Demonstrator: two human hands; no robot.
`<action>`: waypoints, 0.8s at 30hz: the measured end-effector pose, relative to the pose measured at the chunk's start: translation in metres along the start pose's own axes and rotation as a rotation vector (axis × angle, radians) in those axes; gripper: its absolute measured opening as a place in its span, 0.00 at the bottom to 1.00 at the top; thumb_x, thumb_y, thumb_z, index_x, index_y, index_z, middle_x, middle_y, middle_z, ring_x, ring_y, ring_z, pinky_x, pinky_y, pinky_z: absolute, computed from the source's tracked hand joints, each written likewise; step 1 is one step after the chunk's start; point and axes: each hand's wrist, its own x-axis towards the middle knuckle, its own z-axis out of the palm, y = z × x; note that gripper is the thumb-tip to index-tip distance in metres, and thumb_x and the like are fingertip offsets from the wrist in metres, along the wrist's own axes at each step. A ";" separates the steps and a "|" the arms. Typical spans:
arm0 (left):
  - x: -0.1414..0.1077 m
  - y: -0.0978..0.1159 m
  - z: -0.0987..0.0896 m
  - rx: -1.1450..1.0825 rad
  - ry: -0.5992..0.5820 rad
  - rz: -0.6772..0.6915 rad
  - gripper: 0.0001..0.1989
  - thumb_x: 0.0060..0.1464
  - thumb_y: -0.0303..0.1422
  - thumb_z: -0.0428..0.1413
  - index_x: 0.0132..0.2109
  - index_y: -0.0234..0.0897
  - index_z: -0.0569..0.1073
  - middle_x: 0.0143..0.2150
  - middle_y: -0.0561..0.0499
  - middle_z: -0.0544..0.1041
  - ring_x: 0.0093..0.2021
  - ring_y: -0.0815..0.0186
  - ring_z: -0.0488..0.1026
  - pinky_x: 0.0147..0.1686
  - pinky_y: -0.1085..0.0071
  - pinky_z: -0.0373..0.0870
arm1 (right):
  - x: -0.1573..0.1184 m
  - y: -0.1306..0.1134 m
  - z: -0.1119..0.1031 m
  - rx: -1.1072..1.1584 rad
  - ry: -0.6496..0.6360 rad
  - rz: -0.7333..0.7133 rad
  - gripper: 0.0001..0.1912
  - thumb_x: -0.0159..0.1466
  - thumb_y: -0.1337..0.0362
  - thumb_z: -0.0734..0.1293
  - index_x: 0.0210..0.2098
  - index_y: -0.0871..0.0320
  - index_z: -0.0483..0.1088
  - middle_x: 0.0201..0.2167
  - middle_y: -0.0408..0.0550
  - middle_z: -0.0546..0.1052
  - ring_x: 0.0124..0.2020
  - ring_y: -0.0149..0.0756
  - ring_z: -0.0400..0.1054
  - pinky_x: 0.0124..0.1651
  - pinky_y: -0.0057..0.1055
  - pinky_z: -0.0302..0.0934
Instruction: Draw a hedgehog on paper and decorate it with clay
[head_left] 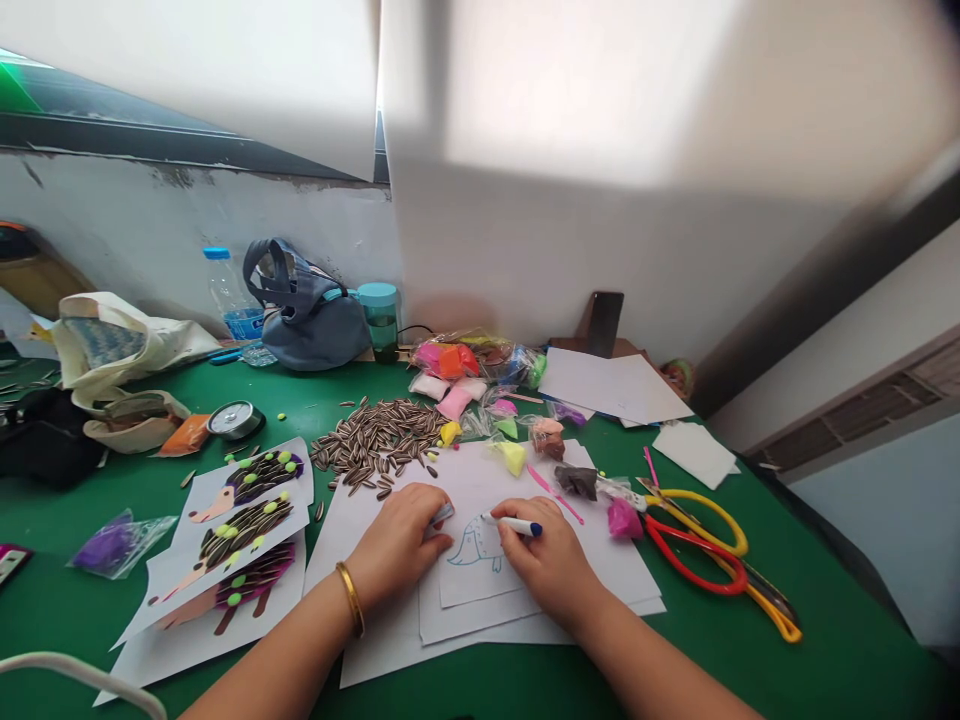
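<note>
Our right hand point(546, 555) grips a pen point(519, 525) — the drawing point(471, 548) beside it has lines only, while cards point(169, 572) left of our left hand point(401, 530), whose grip we cannot tell, carry seeds point(244, 528).

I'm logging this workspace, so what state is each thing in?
Right hand: closed around the pen.
Pen: tilted, tip at the drawing.
Left hand: curled, on the paper.
Seeds: loose, heaped.
Drawing: blue outline, no seeds on it.
Picture cards: overlapping, seed-decorated.
Water bottle: upright, capped.
Teal-lidded cup: upright, lid on.
Phone-like slab: propped upright.
Purple clay: in clear plastic.
Red-handled scissors: lying down; blade position unclear.
</note>
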 end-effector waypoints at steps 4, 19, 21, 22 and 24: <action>0.000 -0.001 0.000 -0.010 0.006 0.006 0.12 0.50 0.27 0.61 0.42 0.40 0.70 0.39 0.50 0.74 0.44 0.58 0.68 0.44 0.63 0.63 | -0.001 -0.003 -0.003 0.021 0.019 -0.017 0.08 0.64 0.66 0.61 0.36 0.54 0.72 0.32 0.44 0.79 0.35 0.38 0.71 0.45 0.37 0.60; 0.000 0.000 0.000 -0.020 0.009 0.002 0.11 0.50 0.28 0.61 0.42 0.40 0.71 0.39 0.50 0.73 0.43 0.58 0.68 0.44 0.63 0.63 | -0.002 -0.004 -0.003 0.022 0.026 -0.007 0.07 0.62 0.67 0.61 0.34 0.54 0.72 0.31 0.44 0.78 0.35 0.39 0.71 0.44 0.37 0.60; 0.000 0.000 0.000 -0.020 0.011 0.001 0.11 0.49 0.28 0.61 0.42 0.40 0.71 0.38 0.50 0.74 0.43 0.58 0.68 0.43 0.63 0.63 | -0.003 -0.005 -0.004 0.027 0.032 -0.006 0.07 0.62 0.67 0.61 0.33 0.54 0.72 0.30 0.44 0.78 0.34 0.39 0.71 0.43 0.37 0.60; 0.000 0.000 0.000 -0.021 0.013 0.002 0.11 0.49 0.28 0.60 0.42 0.40 0.71 0.38 0.50 0.74 0.43 0.58 0.68 0.43 0.63 0.63 | -0.003 -0.005 -0.004 0.024 0.037 -0.003 0.07 0.62 0.67 0.61 0.33 0.54 0.72 0.29 0.45 0.78 0.34 0.39 0.70 0.43 0.37 0.60; 0.000 -0.001 0.000 -0.022 0.017 0.006 0.11 0.49 0.28 0.60 0.42 0.40 0.71 0.39 0.50 0.74 0.43 0.58 0.69 0.43 0.63 0.63 | -0.003 -0.005 -0.004 0.018 0.043 -0.005 0.08 0.62 0.67 0.61 0.32 0.54 0.72 0.29 0.44 0.78 0.33 0.39 0.70 0.42 0.36 0.60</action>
